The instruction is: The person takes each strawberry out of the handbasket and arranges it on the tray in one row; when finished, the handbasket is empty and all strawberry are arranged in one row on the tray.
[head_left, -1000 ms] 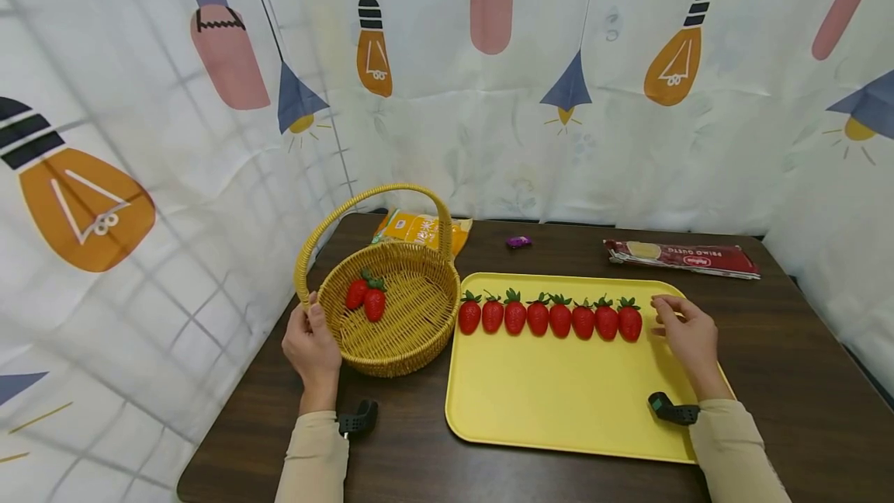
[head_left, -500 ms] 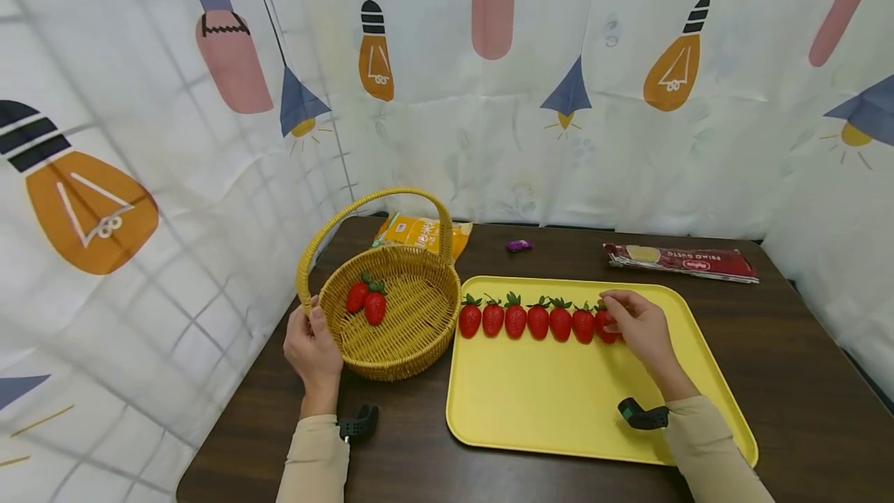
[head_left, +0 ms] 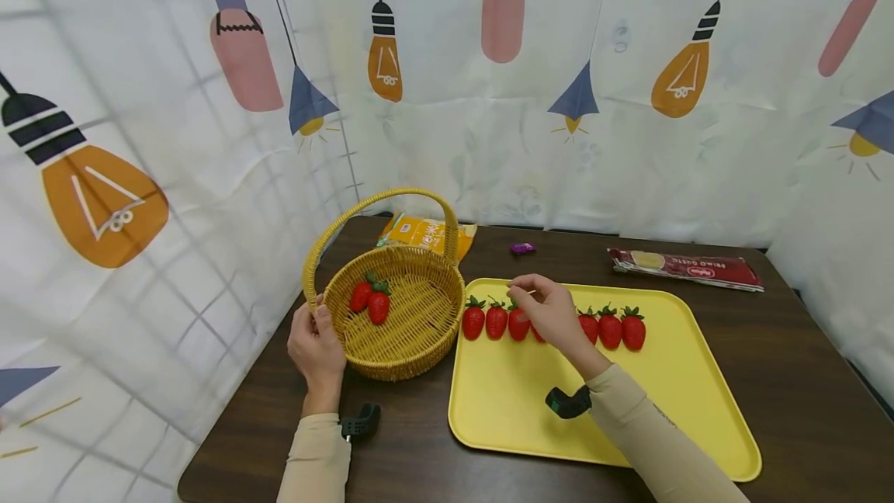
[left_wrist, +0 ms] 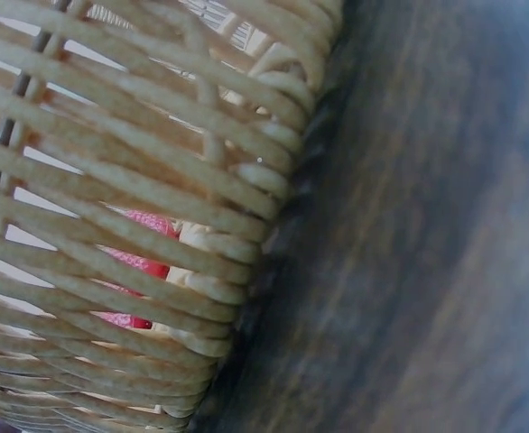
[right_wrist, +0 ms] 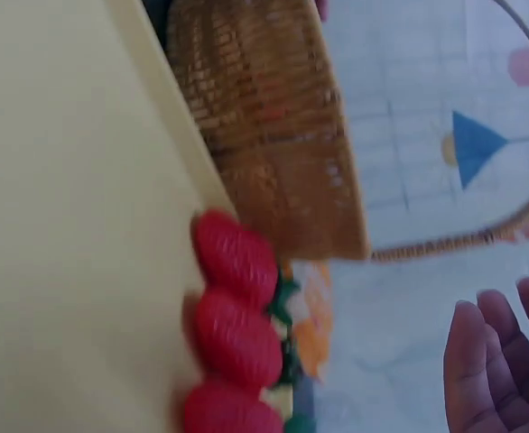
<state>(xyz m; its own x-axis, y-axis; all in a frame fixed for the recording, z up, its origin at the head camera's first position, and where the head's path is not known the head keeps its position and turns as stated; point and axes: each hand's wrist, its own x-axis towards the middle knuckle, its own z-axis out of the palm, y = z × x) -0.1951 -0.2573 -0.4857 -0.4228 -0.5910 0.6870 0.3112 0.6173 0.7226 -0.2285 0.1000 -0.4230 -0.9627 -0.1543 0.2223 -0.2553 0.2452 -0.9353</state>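
In the head view my left hand grips the yellow wicker basket at its left side, where the arched handle meets the rim. Two strawberries lie inside it; red shows through the weave in the left wrist view. A row of several red strawberries with green leaves lies along the far side of the yellow tray. My right hand hovers over the left half of that row, hiding part of it. Loosely bent right-hand fingers hold nothing in the right wrist view.
Behind the basket lies an orange snack packet. A small purple wrapped sweet and a long red packet lie beyond the tray on the dark wooden table. A patterned curtain hangs behind.
My right hand has moved left, from the row's right end to above its left half. My left hand keeps its grip on the basket, and the strawberries have not moved.
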